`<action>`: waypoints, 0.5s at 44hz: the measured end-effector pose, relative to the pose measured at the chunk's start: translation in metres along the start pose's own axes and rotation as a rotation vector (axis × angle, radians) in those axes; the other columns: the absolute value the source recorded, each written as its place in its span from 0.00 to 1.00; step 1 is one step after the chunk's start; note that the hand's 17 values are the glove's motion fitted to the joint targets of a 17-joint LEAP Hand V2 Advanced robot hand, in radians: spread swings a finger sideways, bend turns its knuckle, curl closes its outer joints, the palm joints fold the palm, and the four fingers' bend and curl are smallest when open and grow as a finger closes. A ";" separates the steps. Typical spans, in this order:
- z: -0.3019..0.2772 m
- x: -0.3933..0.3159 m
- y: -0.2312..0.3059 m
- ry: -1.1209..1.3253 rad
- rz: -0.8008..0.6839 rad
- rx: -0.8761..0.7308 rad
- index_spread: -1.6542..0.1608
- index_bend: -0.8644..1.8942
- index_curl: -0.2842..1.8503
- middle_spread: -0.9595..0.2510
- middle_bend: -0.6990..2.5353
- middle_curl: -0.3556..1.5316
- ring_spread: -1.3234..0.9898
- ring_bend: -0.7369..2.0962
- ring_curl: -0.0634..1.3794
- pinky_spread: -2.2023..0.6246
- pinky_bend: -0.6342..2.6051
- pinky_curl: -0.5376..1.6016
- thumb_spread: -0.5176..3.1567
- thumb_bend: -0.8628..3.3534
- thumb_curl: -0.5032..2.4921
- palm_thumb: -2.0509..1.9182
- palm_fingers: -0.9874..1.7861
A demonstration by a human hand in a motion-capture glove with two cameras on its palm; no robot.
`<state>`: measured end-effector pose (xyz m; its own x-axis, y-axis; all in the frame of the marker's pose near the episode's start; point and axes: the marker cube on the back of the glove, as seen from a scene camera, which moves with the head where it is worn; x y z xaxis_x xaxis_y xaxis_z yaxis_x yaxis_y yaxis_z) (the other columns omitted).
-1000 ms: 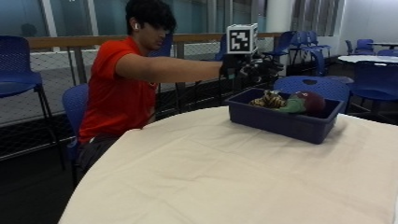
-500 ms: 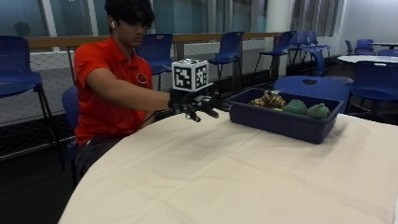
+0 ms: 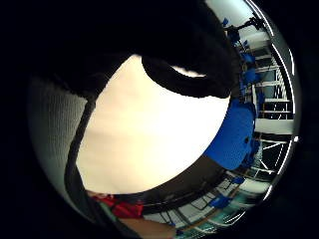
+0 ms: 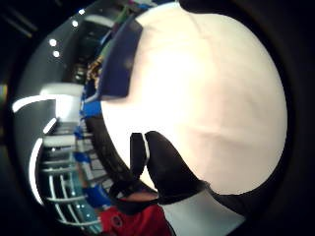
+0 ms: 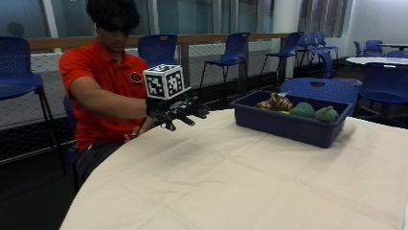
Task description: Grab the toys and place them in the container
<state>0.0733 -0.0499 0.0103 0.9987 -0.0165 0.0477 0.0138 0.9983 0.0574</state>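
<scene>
My gloved right hand hangs above the near-left edge of the round table with the cream cloth, fingers loosely spread and relaxed, holding nothing. No contact with the cloth as far as I can tell. Dark blue rectangular plastic container sits on the far right part of the table, well apart from my hand. Inside it: a striped brown-and-tan plush toy at the left end, two green rounded soft toys just beside it to the right, all showing above the rim. Thumb side palm view: cloth below the palm, container at the table's far edge, gloved fingertips straight. My bare hand is low by the table's edge, mostly hidden. Small round badge on my red shirt, too small to read. Blue chairs behind along the railing.
</scene>
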 end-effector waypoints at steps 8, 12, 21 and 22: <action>-0.002 0.004 0.004 0.008 0.027 0.034 0.72 0.37 0.25 0.74 0.26 0.32 0.58 0.33 0.25 0.82 0.49 0.39 0.44 0.19 0.24 0.50 0.31; 0.005 -0.006 0.007 0.064 0.024 0.052 0.71 0.37 0.25 0.74 0.26 0.32 0.58 0.33 0.25 0.82 0.49 0.39 0.44 0.19 0.24 0.50 0.31; 0.020 -0.029 0.009 0.047 0.006 0.031 0.71 0.37 0.25 0.74 0.26 0.32 0.58 0.33 0.25 0.82 0.49 0.39 0.44 0.19 0.24 0.50 0.31; 0.020 -0.030 0.009 0.037 0.006 0.028 0.71 0.37 0.25 0.73 0.26 0.32 0.58 0.33 0.25 0.82 0.49 0.39 0.44 0.19 0.24 0.50 0.31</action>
<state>0.0429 -0.0411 0.0299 0.9999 -0.0079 0.0109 0.0070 0.9963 0.0854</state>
